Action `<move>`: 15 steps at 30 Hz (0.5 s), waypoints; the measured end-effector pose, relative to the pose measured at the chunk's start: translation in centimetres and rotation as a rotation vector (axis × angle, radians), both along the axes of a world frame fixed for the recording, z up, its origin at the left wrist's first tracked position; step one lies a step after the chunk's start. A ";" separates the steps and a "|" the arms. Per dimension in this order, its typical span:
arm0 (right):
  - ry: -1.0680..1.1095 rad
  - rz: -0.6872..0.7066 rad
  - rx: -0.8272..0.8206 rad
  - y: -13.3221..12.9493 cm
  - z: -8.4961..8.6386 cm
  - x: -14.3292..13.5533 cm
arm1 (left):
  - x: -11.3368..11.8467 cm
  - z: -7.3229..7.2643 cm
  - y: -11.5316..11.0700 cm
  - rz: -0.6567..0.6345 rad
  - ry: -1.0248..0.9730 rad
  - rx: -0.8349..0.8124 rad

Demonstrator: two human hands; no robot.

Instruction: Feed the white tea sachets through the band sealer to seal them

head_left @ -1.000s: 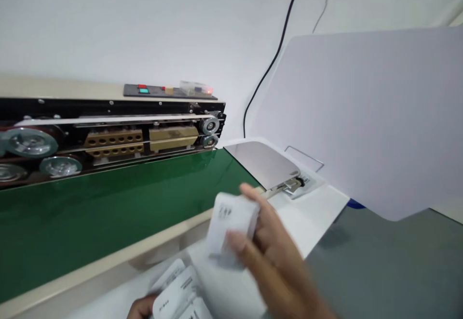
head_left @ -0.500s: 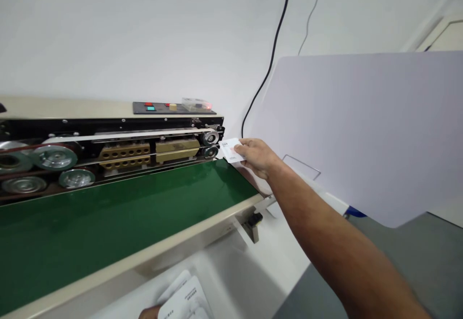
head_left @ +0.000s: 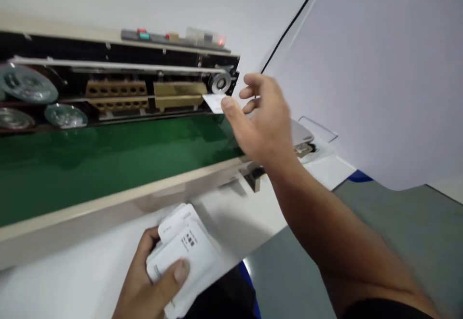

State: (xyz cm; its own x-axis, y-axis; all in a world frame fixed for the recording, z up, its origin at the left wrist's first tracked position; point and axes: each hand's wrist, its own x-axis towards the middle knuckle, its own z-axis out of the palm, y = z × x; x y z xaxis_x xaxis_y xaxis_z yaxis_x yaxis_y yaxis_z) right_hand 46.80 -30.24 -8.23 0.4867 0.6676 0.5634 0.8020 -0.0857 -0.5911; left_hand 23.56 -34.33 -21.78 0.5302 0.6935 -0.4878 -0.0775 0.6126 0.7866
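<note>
My left hand grips several white printed packets in a stack, its thumb pressed across the top one. Beside the right end of the sealing machine, my right hand has its fingers apart and slightly curled. A single white packet sits at the machine's end roller, over the green belt. The right thumb tip overlaps that packet's right edge; whether they touch is hard to tell.
The green conveyor belt runs leftward below metal wheels and brass-coloured blocks. A control panel with coloured buttons tops the machine. Behind my right hand are a black cable, a wire loop and a large pale panel.
The single packet has moved left into the machine's end, and my right hand has loosened from it. My left hand and its stack have come further into view.
</note>
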 end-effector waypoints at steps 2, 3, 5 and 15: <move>-0.151 0.278 0.071 -4.0 -2.3 -3.1 | 0.1 0.9 0.0 0.013 -0.107 -0.107; -0.195 0.453 0.051 -5.9 -3.7 -4.5 | 0.2 1.1 0.0 0.026 -0.136 -0.128; -0.156 0.626 -0.050 -9.1 -6.4 -6.7 | 0.4 1.3 0.1 0.050 -0.142 -0.123; 0.711 0.518 -0.236 -10.8 -11.0 -7.7 | 0.3 0.7 -0.5 0.111 -0.201 -0.191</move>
